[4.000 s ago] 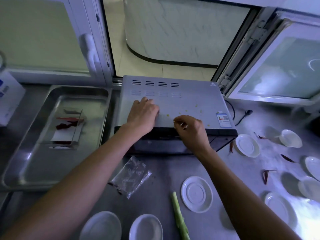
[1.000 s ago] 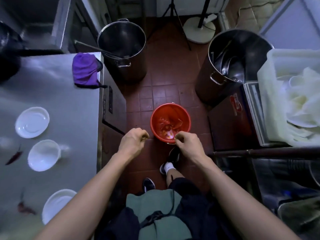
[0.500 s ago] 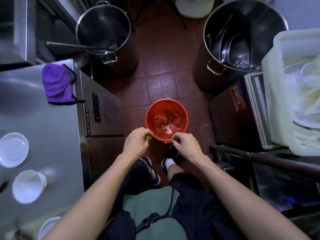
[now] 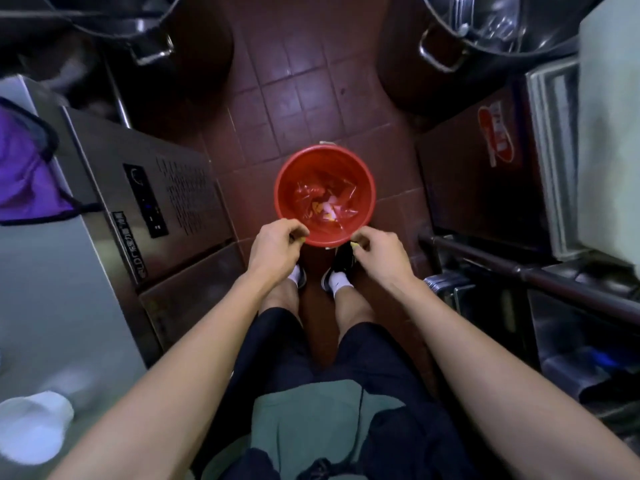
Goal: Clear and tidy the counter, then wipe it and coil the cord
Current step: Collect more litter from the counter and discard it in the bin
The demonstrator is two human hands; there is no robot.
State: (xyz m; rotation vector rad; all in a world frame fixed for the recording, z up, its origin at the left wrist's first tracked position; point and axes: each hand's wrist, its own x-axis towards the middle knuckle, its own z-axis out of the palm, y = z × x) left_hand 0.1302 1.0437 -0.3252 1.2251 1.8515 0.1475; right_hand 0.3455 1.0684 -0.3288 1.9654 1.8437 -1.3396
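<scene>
A view straight down from the person's head. At the centre, a round red plastic bucket [image 4: 325, 197] stands on the dark red tiled floor [image 4: 294, 98], with crumpled clear plastic and small yellow and white scraps lying in its bottom.

Both bare arms reach forward from 6 o'clock toward the bucket's near rim. The left hand [image 4: 277, 245] sits at the rim's 7 o'clock edge, its fingers curled in a closed grip, with a small yellow scrap [image 4: 303, 240] showing at the fingertips. The right hand [image 4: 377, 249] sits at the rim's 5 o'clock edge, fingers likewise curled tight, pinching a small yellow bit [image 4: 354, 244]. Below the hands, two feet in black shoes and white socks stand just behind the bucket.

At 9 o'clock, the stainless steel counter [image 4: 41, 289] runs along the left edge. A purple cloth [image 4: 24, 174] lies on its far end, and a white bowl [image 4: 31, 427] rests on it at 8 o'clock. The counter's metal front panel carries a dark control strip and printed labels.

At 11 and 1 o'clock, two large steel stockpots [image 4: 502, 29] stand on the floor. At 3 o'clock, a dark box with a red logo [image 4: 485, 161] sits beside a pale plastic tub [image 4: 609, 133].
</scene>
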